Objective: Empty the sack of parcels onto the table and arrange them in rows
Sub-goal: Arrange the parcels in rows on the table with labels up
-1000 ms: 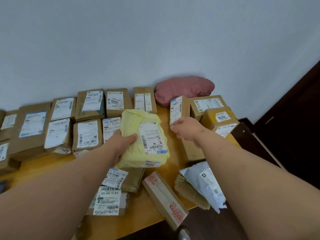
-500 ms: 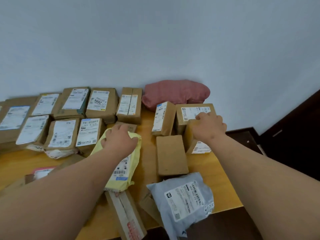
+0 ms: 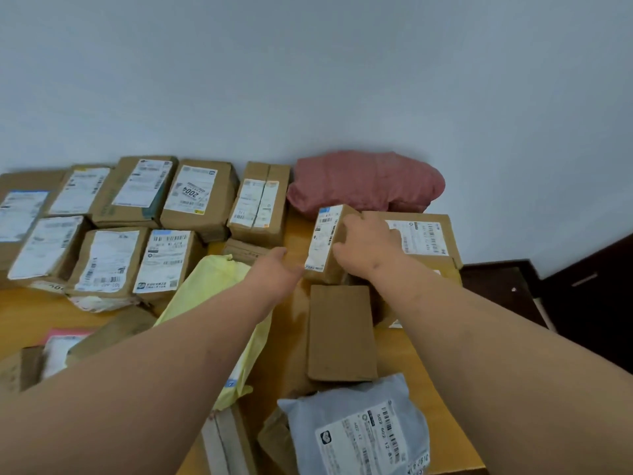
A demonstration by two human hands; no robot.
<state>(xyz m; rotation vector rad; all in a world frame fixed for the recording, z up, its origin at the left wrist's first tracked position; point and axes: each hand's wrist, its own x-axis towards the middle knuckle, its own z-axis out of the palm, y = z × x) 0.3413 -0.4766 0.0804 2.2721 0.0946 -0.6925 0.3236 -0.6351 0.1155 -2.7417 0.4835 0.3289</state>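
Right hand (image 3: 364, 243): fingers curled over the top of a small labelled box (image 3: 325, 241), gripping it.
Left hand (image 3: 274, 274): fingers straight, relaxed, reaching toward that box.
Small labelled box: on the wooden table (image 3: 291, 337), before the folded red sack (image 3: 366, 181).
Yellow mailer (image 3: 212, 289): under the left forearm.

There is one view only, from a wide-angle camera on the person's head. It looks forward and down over both forearms at the tabletop (image 3: 20, 317), close enough that the arms fill the lower part of the picture. It faces a pale wall (image 3: 308, 80), which takes up the upper half. The tabletop's right edge and a dark floor (image 3: 507, 289) show at right. Straight lines bend toward the edges, as wide lenses do.
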